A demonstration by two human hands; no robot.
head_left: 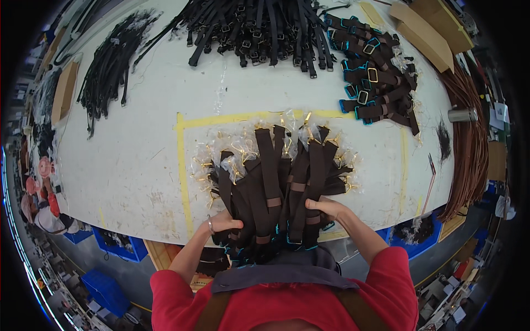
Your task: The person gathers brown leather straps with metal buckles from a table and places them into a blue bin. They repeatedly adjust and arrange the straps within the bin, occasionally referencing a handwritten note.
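A thick bundle of dark brown straps [265, 160] hangs over the near edge of the table in front of me. Brown loops sit on several of them, and their far ends carry gold-coloured hooks wrapped in clear plastic. Turquoise-edged buckles show at the near ends, by my body. My left hand [223, 222] grips the bundle's left side, thumb on top and fingers hidden beneath. On the other side my right hand [326, 207] holds the straps the same way, its thumb pressed over a dark strap.
Yellow tape [181, 165] frames the work area on the white table [121, 171]. More brown straps with buckles [375, 77] lie at the far right. Black straps [265, 33] are heaped at the back, others [113, 60] at left. Blue bins [118, 245] stand below; a person [47, 204] is at far left.
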